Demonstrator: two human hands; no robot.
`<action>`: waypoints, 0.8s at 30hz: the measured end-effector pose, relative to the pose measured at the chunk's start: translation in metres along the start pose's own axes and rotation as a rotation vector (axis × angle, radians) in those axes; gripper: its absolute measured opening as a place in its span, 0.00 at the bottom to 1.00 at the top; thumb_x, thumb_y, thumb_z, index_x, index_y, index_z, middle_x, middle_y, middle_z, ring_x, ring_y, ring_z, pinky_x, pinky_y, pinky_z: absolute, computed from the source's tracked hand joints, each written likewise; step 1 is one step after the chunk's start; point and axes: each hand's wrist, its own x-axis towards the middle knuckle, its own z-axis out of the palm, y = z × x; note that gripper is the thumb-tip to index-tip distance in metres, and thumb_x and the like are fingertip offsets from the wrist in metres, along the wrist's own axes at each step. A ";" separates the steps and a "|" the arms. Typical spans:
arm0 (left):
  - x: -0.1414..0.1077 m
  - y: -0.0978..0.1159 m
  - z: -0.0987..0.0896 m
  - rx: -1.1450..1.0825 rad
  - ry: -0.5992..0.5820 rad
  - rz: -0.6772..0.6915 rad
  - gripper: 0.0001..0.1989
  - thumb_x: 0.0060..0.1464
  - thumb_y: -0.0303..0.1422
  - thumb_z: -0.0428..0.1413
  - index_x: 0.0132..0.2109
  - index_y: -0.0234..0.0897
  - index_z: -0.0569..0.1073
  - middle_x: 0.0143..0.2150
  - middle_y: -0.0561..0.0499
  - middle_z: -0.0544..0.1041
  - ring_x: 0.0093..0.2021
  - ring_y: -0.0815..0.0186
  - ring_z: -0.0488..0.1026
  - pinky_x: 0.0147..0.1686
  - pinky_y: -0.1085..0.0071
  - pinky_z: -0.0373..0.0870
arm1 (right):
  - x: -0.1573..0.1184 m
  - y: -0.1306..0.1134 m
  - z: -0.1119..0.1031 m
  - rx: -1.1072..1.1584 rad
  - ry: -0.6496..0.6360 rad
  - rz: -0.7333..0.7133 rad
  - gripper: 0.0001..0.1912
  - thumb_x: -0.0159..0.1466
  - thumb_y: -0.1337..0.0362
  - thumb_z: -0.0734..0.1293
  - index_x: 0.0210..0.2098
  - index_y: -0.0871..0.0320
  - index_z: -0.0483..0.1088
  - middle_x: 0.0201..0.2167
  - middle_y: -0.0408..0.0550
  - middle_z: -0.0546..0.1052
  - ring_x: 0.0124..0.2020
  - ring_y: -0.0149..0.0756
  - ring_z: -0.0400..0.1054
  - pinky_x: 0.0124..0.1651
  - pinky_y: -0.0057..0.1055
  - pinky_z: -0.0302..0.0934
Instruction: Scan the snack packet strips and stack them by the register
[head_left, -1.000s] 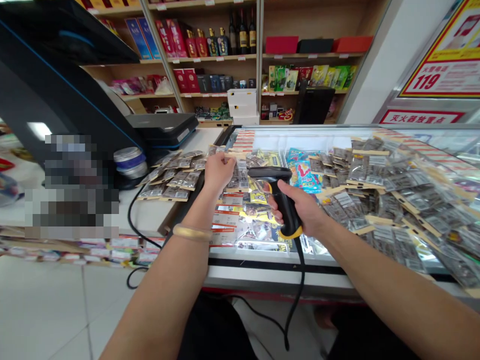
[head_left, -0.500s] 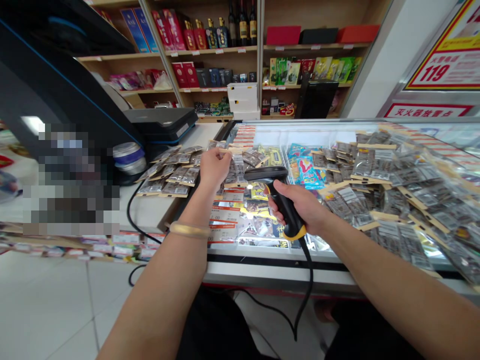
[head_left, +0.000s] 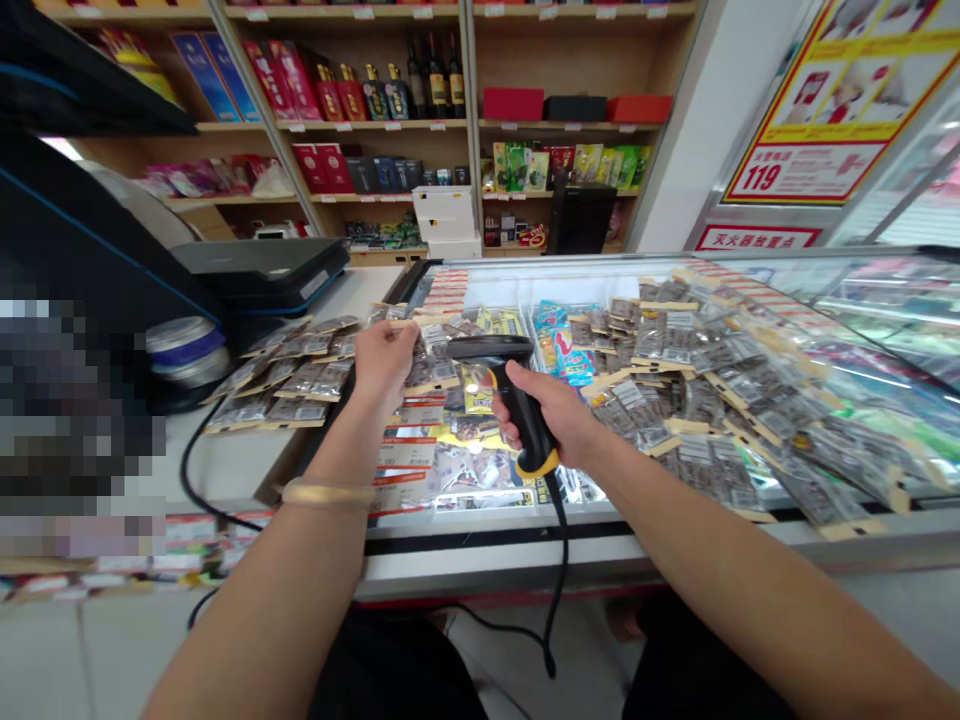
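Note:
My right hand (head_left: 536, 405) is wrapped round the handle of a black and yellow barcode scanner (head_left: 534, 440), whose head points left. A cable runs down from its grip. My left hand (head_left: 384, 362) pinches the top edge of a small clear snack packet (head_left: 435, 362) with a tan header strip, held just in front of the scanner. Similar snack packets (head_left: 690, 370) lie heaped on the glass counter to the right. Another pile of packets (head_left: 300, 375) sits on the white counter to the left. Blue packets (head_left: 566, 345) show beyond the scanner.
A black counter machine (head_left: 262, 270) and stacked round tins (head_left: 187, 352) stand at the left. Below the glass lie price labels (head_left: 409, 455) and yellow packets. The scanner's cable (head_left: 561, 570) hangs over the counter's front edge. Stocked shelves (head_left: 375, 125) line the back wall.
The view has turned to the right, so everything sits further left in the picture. Both hands keep their holds on the packet and the scanner, about as far apart as before.

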 end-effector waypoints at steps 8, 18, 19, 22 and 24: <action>-0.033 0.051 0.068 -0.294 -0.282 -0.126 0.05 0.45 0.33 0.57 0.30 0.37 0.72 0.21 0.54 0.73 0.26 0.66 0.73 0.30 0.70 0.72 | -0.042 -0.046 -0.038 0.110 0.079 -0.273 0.18 0.64 0.48 0.66 0.39 0.57 0.70 0.20 0.38 0.67 0.17 0.26 0.59 0.19 0.23 0.56; -0.081 0.085 0.202 -0.244 -0.485 -0.050 0.04 0.49 0.32 0.56 0.31 0.36 0.73 0.23 0.55 0.72 0.23 0.70 0.67 0.26 0.74 0.65 | -0.108 -0.091 -0.120 0.094 0.302 -0.496 0.17 0.64 0.49 0.66 0.39 0.58 0.70 0.21 0.40 0.66 0.18 0.26 0.58 0.20 0.23 0.56; -0.083 0.089 0.214 -0.232 -0.494 -0.036 0.04 0.49 0.32 0.56 0.32 0.36 0.74 0.23 0.54 0.72 0.23 0.70 0.67 0.27 0.74 0.65 | -0.111 -0.093 -0.127 0.102 0.315 -0.501 0.17 0.64 0.49 0.66 0.39 0.58 0.70 0.21 0.40 0.66 0.19 0.26 0.58 0.20 0.23 0.56; -0.087 0.100 0.247 -0.181 -0.504 0.021 0.07 0.52 0.32 0.55 0.36 0.35 0.75 0.27 0.52 0.75 0.27 0.68 0.71 0.32 0.72 0.68 | -0.114 -0.099 -0.144 0.127 0.344 -0.514 0.18 0.63 0.49 0.67 0.39 0.58 0.70 0.21 0.40 0.67 0.18 0.27 0.58 0.19 0.23 0.56; -0.089 0.104 0.262 -0.102 -0.481 0.093 0.12 0.55 0.33 0.54 0.45 0.34 0.75 0.34 0.48 0.78 0.33 0.65 0.74 0.38 0.69 0.71 | -0.111 -0.099 -0.153 0.141 0.358 -0.526 0.18 0.62 0.49 0.68 0.38 0.58 0.70 0.20 0.40 0.67 0.18 0.26 0.58 0.19 0.23 0.56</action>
